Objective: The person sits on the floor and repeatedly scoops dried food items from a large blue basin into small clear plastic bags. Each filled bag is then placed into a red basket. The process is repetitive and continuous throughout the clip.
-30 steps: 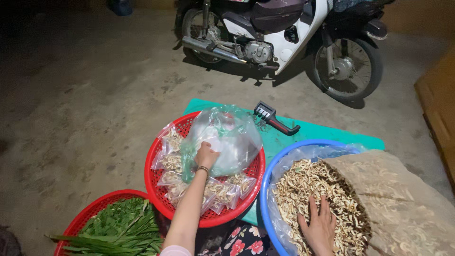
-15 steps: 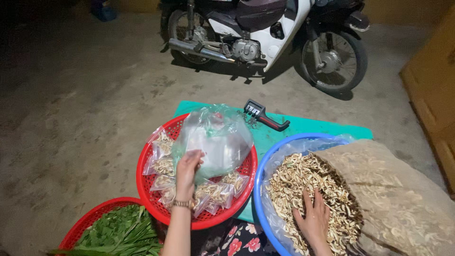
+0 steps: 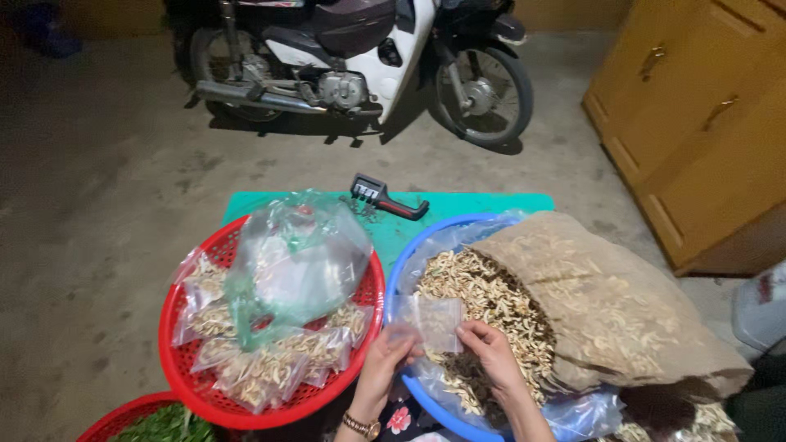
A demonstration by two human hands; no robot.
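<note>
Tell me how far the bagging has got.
Done: several filled small bags lie in the red basket. In hand: left hand and right hand hold an empty small bag. Left: many dried pieces remain in the blue basin.

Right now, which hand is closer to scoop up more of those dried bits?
Probably the right hand: it hovers directly over the pale dried pieces in the blue plastic basin, while the left hand pinches the small clear plastic bag.
</note>
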